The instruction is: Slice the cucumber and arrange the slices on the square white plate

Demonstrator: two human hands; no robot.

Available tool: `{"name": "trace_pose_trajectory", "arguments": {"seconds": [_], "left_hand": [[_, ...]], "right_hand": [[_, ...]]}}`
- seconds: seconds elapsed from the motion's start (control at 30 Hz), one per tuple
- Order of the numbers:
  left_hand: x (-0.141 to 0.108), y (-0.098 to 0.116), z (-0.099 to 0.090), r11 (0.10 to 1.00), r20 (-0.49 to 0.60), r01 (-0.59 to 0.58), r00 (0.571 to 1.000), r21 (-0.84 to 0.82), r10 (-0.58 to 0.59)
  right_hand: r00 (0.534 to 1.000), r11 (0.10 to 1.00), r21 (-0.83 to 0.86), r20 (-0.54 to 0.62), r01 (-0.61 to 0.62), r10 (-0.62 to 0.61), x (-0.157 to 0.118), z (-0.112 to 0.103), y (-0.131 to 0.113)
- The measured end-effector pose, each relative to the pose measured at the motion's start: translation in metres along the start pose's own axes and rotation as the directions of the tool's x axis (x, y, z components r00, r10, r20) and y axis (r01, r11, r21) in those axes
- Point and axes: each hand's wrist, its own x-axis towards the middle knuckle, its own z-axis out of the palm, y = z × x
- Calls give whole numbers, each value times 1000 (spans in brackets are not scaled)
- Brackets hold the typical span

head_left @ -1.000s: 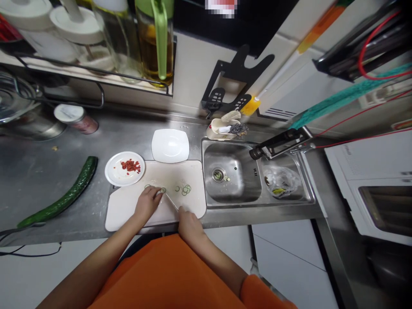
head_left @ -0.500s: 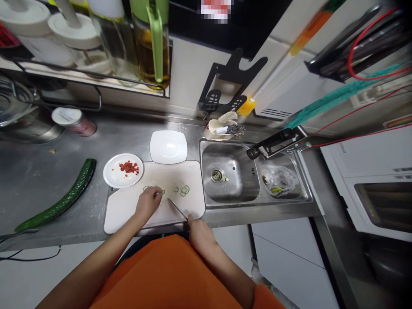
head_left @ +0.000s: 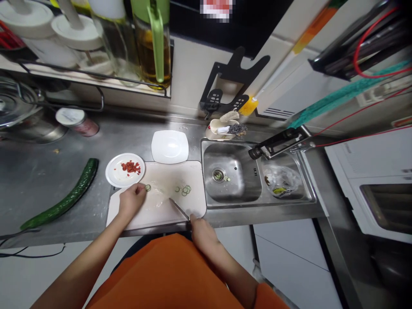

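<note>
My right hand (head_left: pixel 203 231) is closed round the handle of a knife (head_left: pixel 179 209), its blade pointing up and left over the white cutting board (head_left: pixel 128 214). At the board's upper left, my left hand (head_left: pixel 131 200) has its fingers pinched together at a thin cucumber slice (head_left: pixel 148 187). Several more ring-like cucumber slices (head_left: pixel 186 190) lie in a small cluster on the right part of the board. Wet marks show between the two groups. A whole cucumber (head_left: pixel 64 201) rests on the steel counter to the left.
A round white plate (head_left: pixel 112 171) with red bits overlaps the board's upper left corner. Behind the board sits a white square dish (head_left: pixel 170 146). To the right is a steel double sink (head_left: pixel 231 193) with a plastic bag (head_left: pixel 280 182). A pink can (head_left: pixel 79 122) stands back left.
My left hand has moved left across the board, from the middle to the slice at its upper left. The slice that was by its fingertips is gone from the middle. The knife stays put.
</note>
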Motion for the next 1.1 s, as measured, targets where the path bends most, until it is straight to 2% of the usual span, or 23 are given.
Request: {"name": "trace_pose_trajectory", "arguments": {"seconds": [0.17,0.3,0.37,0.43,0.53,0.63,0.7,0.8,1.03,1.1], "left_hand": [[2,-6,2,996,6,-37,999,76,36],[-2,-7,5,975,-51,-166,983,148,175],[-4,0,10,958,-52,-260,962,120,268],[-4,14,19,922,16,-385,923,44,384],[-1,42,41,843,185,-535,824,-57,535],[5,67,64,806,349,-590,745,-53,569],[8,78,74,797,419,-604,715,-33,559],[10,84,81,800,462,-600,706,-12,537],[5,95,80,831,432,-556,744,-23,510],[2,96,77,859,441,-511,762,-39,474]], "right_hand": [[1000,1000,-8,-1,11,-11,1,0,1],[1000,1000,-13,-3,12,-12,-2,-3,4],[1000,1000,-21,-6,9,-9,-5,-5,7],[1000,999,-33,-21,10,-11,-8,-6,11],[999,999,-48,-48,0,-2,-12,-6,15],[998,998,-61,-57,-26,23,-13,-3,17],[998,997,-64,-62,-33,29,-12,-2,17],[998,998,-51,-58,-32,29,-12,0,18],[998,999,-35,-45,-36,34,-10,3,21],[998,999,-32,-51,-29,27,-9,4,22]]}}
